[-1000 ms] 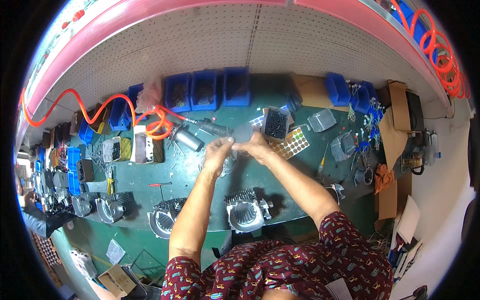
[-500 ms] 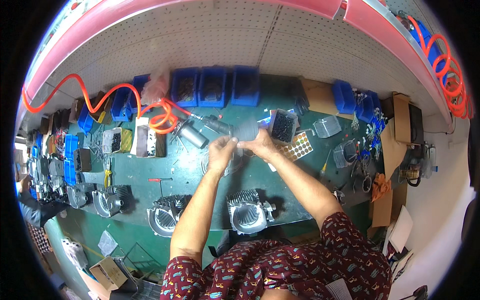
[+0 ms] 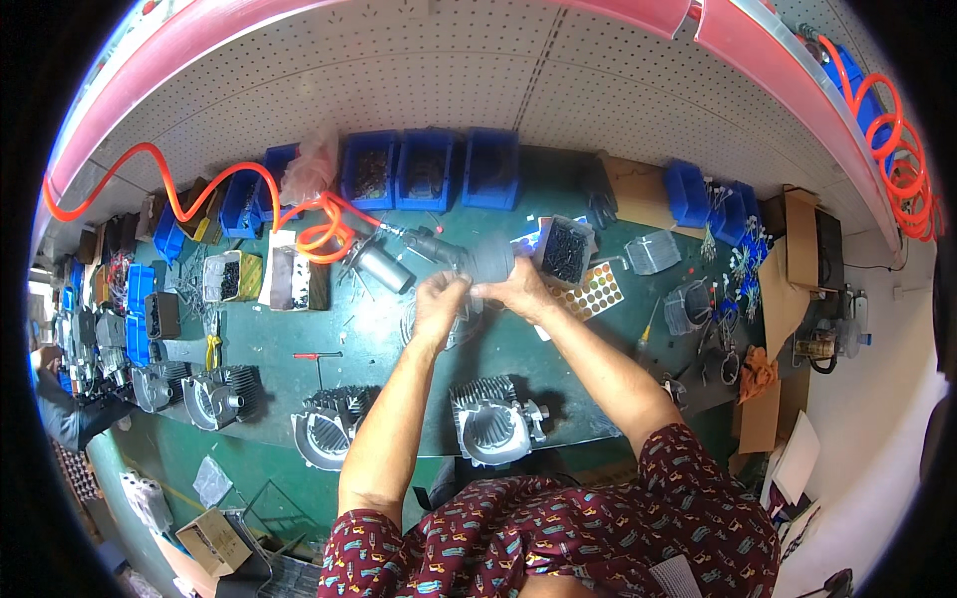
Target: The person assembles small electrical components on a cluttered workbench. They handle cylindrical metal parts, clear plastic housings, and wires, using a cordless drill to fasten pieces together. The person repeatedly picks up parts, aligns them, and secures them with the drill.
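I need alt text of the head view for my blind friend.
A person's left hand and right hand are close together over a green workbench. Metal housings sit along its near edge; blue bins line the back.

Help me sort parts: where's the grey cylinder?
Head view, left of centre: the grey cylinder lies beyond and left of the left hand, below the blue bins.

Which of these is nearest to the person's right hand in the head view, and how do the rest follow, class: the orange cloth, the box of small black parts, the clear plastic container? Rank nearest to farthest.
From the right hand:
1. Box of small black parts: just beyond, slightly right.
2. Clear plastic container: farther right.
3. Orange cloth: far right.
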Available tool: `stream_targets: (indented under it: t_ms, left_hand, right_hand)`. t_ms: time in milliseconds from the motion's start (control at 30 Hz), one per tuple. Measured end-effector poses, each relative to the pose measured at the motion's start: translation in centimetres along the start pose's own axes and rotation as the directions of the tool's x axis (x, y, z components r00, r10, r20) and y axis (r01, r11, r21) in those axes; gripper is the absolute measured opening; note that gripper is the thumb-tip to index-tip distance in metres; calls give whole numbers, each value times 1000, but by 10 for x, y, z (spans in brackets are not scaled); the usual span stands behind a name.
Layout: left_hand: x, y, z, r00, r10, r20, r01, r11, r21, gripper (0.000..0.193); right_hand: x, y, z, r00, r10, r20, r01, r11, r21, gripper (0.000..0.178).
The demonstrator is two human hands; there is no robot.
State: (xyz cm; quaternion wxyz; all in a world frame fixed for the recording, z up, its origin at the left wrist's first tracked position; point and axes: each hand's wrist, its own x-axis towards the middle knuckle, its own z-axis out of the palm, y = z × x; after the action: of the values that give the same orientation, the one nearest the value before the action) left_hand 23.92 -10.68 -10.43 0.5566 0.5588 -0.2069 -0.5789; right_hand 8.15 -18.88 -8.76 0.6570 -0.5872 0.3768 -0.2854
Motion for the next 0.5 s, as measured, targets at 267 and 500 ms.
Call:
stream_targets:
  t_ms: [267,500]
  left_hand:
    - [-3,0,-1,1000,-1,-24,1,1000,10,14]
    - [-11,3,-5,988,52,-143,-68,992,-109,12]
  right_hand:
    - [-1,3,0,1000,30,-5,-31,997,-66,35]
    - [0,-4,-6,998,59,0,-58,991,-121,36]
